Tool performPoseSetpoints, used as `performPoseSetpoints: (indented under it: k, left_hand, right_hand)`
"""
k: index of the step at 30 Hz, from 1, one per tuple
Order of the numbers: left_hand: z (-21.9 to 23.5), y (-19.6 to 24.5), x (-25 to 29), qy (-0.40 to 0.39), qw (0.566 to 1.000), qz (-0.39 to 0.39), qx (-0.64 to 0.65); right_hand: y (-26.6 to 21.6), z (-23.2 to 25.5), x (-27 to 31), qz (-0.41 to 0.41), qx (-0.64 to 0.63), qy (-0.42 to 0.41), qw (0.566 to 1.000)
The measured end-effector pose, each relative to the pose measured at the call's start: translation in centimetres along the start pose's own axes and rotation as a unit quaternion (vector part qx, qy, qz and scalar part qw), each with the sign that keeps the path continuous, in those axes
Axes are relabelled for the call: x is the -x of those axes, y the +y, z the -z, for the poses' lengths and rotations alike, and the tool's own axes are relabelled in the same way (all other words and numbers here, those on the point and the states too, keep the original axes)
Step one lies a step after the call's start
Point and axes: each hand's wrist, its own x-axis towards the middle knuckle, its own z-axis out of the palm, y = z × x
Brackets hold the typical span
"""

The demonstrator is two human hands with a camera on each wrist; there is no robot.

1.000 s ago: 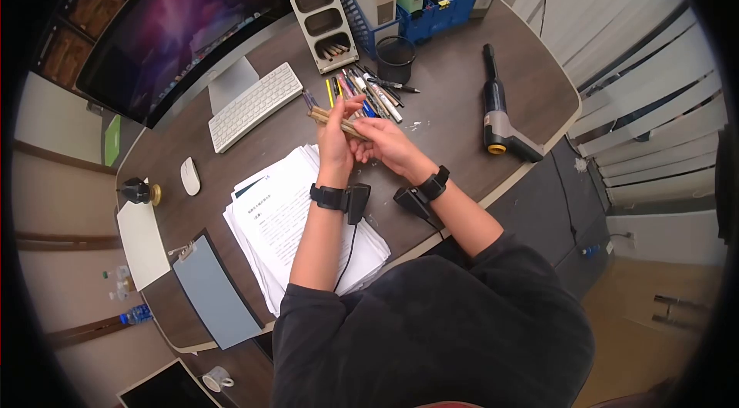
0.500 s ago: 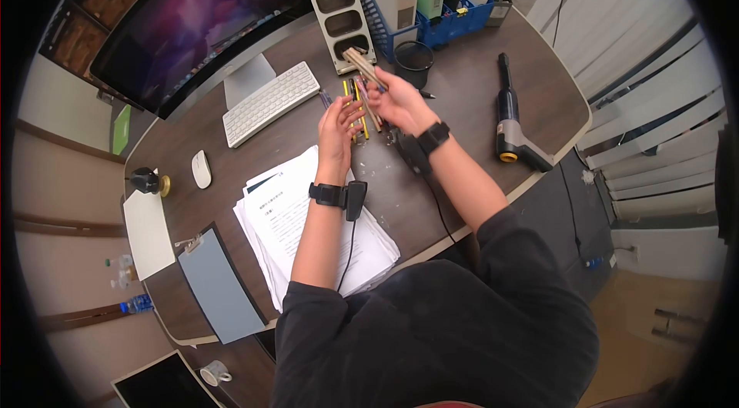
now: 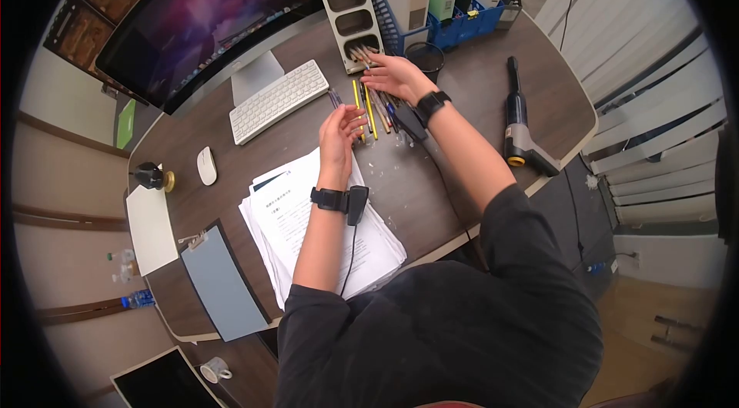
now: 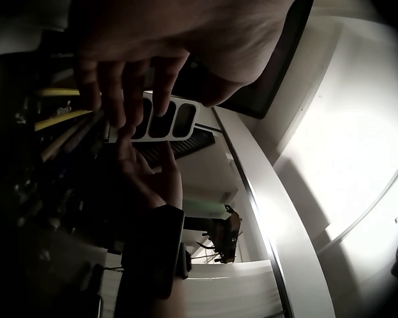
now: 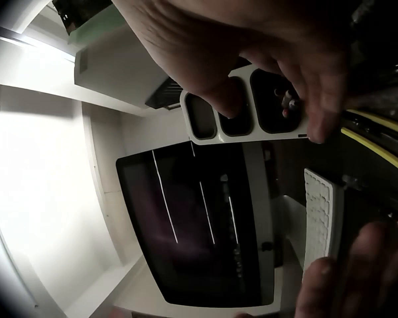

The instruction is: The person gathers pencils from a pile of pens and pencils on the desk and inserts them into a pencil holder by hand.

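Note:
A white three-slot organizer (image 3: 350, 4) stands behind the keyboard; several wooden pencils (image 3: 359, 51) poke out of its nearest slot. My right hand (image 3: 379, 68) reaches up to that slot, fingers stretched out and touching the pencil ends. The right wrist view shows the organizer (image 5: 245, 132) past my fingers, with pencil ends in one slot. My left hand (image 3: 350, 122) hovers with loosely curled fingers, holding nothing, over a scatter of pens and yellow pencils (image 3: 369, 109) on the desk. In the left wrist view my left hand (image 4: 139, 66) hangs before the organizer (image 4: 186, 136).
A monitor (image 3: 208, 8), keyboard (image 3: 279, 100) and mouse (image 3: 206, 165) sit at the left. A paper stack (image 3: 308, 223) lies under my left forearm, a clipboard (image 3: 219, 285) nearer. A black mesh cup (image 3: 428, 58), blue file rack (image 3: 462, 23) and handheld vacuum (image 3: 519, 123) stand to the right.
My right hand carried the bundle of wooden pencils from in front of me up to the organizer's nearest slot. My left hand let go of the bundle and sank toward the desk pens.

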Motion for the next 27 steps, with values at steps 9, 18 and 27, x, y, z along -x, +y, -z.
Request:
performPoseSetpoints:
  k: [9,18,27]
  left_hand:
    - [-1.0,-0.3,-2.3,-0.066,0.957,-0.058,-0.275]
    - [-3.6,-1.6,-5.5,-0.075,0.628,-0.235,-0.738]
    - [-3.4,0.6,-4.2,-0.081,0.619,-0.132,-0.77]
  right_hand:
    - [1.4,3.6,6.8,0.144,0.262,0.011,0.954]
    - [5.0,3.7,9.9,0.202,0.666,0.156,0.701]
    - [4.9,4.9,11.3,0.141,0.635,0.14,0.746]
